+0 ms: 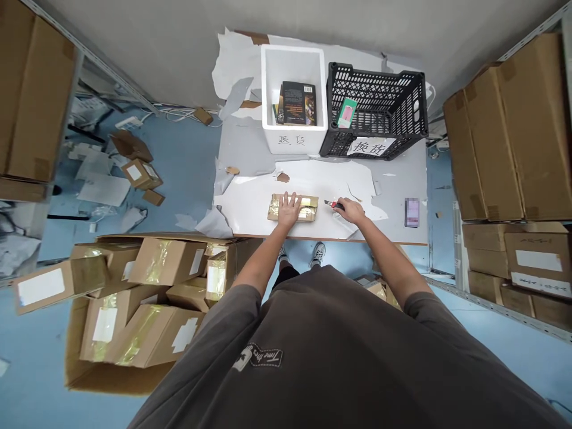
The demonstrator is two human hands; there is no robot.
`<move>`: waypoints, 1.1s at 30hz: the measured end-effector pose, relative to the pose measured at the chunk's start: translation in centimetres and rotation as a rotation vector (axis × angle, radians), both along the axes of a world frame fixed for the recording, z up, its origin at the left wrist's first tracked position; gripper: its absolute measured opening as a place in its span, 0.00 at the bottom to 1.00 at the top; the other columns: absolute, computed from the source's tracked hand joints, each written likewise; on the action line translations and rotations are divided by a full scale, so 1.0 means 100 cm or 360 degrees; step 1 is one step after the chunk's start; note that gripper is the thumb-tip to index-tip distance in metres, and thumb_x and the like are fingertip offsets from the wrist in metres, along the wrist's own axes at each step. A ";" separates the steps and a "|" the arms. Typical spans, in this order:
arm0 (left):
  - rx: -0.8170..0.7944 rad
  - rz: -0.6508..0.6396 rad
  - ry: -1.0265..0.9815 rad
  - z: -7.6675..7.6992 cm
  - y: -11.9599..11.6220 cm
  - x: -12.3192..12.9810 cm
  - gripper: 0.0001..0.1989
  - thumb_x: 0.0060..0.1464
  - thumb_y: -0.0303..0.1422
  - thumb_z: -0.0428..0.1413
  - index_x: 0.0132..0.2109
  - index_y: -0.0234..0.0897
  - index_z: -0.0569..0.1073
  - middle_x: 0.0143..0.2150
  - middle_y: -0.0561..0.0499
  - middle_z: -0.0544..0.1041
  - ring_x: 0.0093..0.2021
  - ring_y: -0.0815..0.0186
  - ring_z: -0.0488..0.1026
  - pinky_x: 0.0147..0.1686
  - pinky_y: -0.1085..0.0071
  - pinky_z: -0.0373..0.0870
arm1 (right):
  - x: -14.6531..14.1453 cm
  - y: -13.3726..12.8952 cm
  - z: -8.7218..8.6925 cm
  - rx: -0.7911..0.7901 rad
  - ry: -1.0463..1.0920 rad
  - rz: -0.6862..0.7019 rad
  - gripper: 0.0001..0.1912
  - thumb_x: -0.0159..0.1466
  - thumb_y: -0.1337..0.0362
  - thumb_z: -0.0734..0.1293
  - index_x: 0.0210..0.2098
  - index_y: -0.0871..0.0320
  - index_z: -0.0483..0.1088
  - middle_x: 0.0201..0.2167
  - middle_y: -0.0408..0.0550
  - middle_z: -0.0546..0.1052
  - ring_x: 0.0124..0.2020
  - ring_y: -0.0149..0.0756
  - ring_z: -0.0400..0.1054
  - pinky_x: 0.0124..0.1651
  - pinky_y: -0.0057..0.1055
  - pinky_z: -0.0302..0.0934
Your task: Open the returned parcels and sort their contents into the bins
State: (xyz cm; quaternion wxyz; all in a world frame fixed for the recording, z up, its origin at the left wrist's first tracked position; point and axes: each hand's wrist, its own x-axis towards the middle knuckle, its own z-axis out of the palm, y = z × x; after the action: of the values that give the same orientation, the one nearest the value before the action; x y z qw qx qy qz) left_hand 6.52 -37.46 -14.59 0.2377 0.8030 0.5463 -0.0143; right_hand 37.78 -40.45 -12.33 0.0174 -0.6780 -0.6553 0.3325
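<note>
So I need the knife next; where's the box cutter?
Head view: the box cutter is in the right hand, on the table right of the taped parcel.

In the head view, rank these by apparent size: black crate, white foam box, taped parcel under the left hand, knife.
1. black crate
2. white foam box, somewhat smaller
3. taped parcel
4. knife, mostly hidden in the right hand

**Taped parcel and cutter on the table**

The parcel (295, 208) is a small, flat cardboard box wrapped in glossy yellowish tape, lying flat near the front edge of the table (402, 179), its long side along that edge. The cutter (333, 205), slim, with a red part showing, lies just right of the parcel, its tip pointing toward it.
</note>
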 end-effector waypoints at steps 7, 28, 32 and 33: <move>0.0001 0.0152 0.0071 0.017 0.007 0.000 0.38 0.70 0.52 0.59 0.80 0.46 0.66 0.82 0.34 0.65 0.81 0.39 0.58 0.77 0.38 0.53 | -0.095 -0.033 -0.040 -0.0216 0.0469 -0.0970 0.30 0.63 0.35 0.73 0.48 0.50 0.64 0.43 0.45 0.80 0.46 0.44 0.76 0.48 0.35 0.69; -0.0124 -0.0488 0.0041 0.033 -0.001 -0.032 0.32 0.60 0.25 0.65 0.70 0.45 0.78 0.85 0.44 0.59 0.86 0.41 0.48 0.78 0.43 0.58 | -0.125 0.093 -0.031 -0.0007 0.0285 -0.0692 0.33 0.62 0.46 0.81 0.53 0.54 0.64 0.49 0.56 0.81 0.49 0.47 0.74 0.54 0.39 0.68; -0.0160 -0.0765 -0.0003 0.032 0.032 -0.039 0.29 0.54 0.24 0.66 0.62 0.46 0.82 0.81 0.44 0.68 0.85 0.44 0.52 0.79 0.45 0.55 | -0.096 0.044 -0.028 -0.0147 0.0267 -0.0675 0.37 0.52 0.43 0.85 0.48 0.50 0.63 0.44 0.49 0.80 0.46 0.48 0.75 0.51 0.40 0.70; -0.0168 -0.0783 -0.0029 0.032 0.040 -0.038 0.28 0.52 0.24 0.67 0.60 0.45 0.83 0.79 0.43 0.70 0.85 0.45 0.54 0.78 0.46 0.56 | -0.093 0.035 -0.030 -0.0168 0.0261 -0.0699 0.38 0.51 0.42 0.85 0.46 0.50 0.63 0.43 0.47 0.80 0.46 0.49 0.75 0.50 0.40 0.70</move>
State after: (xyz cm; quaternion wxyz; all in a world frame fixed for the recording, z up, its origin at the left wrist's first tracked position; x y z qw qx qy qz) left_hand 2.71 -33.47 -11.43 0.2736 0.8984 0.3308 -0.0931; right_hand 28.44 -36.96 -15.32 0.1069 -0.7750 -0.4704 0.4083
